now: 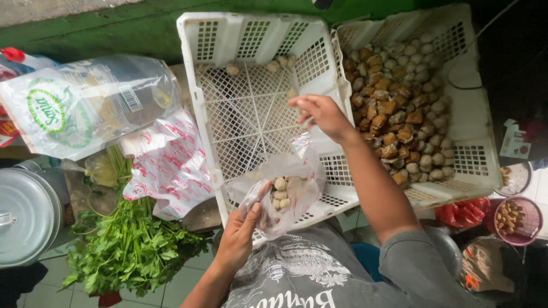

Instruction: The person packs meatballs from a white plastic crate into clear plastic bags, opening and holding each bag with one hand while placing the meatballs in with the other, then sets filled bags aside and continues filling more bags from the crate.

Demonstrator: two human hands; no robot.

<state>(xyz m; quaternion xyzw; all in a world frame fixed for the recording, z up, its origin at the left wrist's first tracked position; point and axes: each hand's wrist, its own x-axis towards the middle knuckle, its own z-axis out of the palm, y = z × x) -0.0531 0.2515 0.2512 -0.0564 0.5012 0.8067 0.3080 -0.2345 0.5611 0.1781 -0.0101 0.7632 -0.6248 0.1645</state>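
your left hand (237, 236) pinches the lower edge of a clear plastic bag (288, 185), thumb on top and fingers under the film, so that grip is pressed together on the bag. the bag hangs open over the near edge of a white plastic crate (200, 97) and has a small heap of pale round meatballs (279, 194) in its bottom. your right hand (322, 114) is held above the bag's mouth, over the crate's mesh floor, fingers drawn together and curled downward; you cannot tell from here whether they pinch a meatball or the top edge of the bag.

the crate under your hands is almost bare, with a few loose meatballs (277, 63) lying along its far wall. just beside it on the right, touching it, is a second white crate (456, 157) heaped with pale meatballs and brown fried tofu cubes (394, 105).

to the left lie a large clear printed bag (85, 102), a stack of white bags with red print (168, 165), a bunch of leafy greens (128, 245) and a metal pot lid (25, 214). a purple bowl of small brown pieces (514, 219) sits at far right.
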